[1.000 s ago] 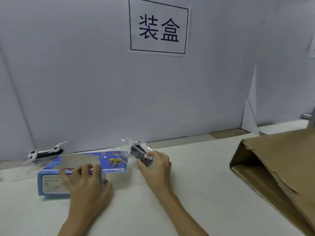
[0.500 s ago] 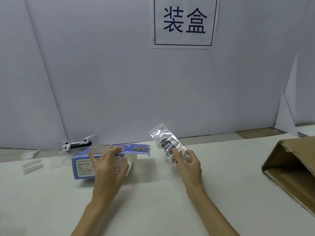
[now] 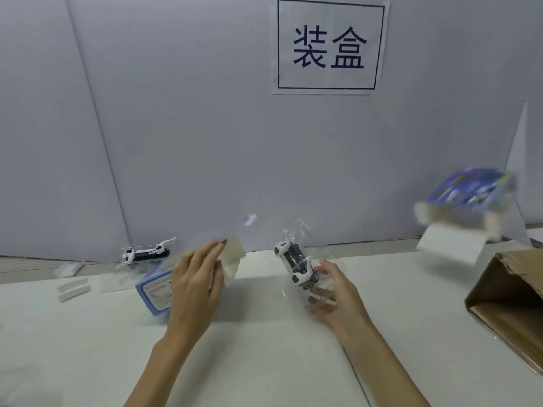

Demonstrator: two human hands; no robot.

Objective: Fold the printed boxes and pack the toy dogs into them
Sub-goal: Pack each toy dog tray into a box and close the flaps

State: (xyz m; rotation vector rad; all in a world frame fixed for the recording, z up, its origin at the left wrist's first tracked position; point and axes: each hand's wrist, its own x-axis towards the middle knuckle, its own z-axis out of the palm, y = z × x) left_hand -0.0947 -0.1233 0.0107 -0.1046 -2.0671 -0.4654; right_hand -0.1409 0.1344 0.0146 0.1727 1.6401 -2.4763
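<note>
My left hand (image 3: 194,289) grips a blue printed box (image 3: 152,295) that is tilted up off the white table, its end flap (image 3: 233,258) open by my fingertips. My right hand (image 3: 335,301) holds a black-and-white toy dog (image 3: 295,264) in a clear bag, a little right of the box's open end. A second bagged toy dog (image 3: 147,254) lies by the back wall, behind the box. Another blue printed box (image 3: 464,207) shows blurred in mid-air at the right, flaps open, with no hand visible on it.
An open brown cardboard carton (image 3: 511,301) lies on its side at the right edge. Small white pieces (image 3: 73,290) lie on the table at the left. A grey partition with a printed sign (image 3: 329,45) closes off the back.
My left hand has tipped the blue box up and its flap stands open. The bagged dog in my right hand has turned. A blurred printed box has appeared in the air at the right.
</note>
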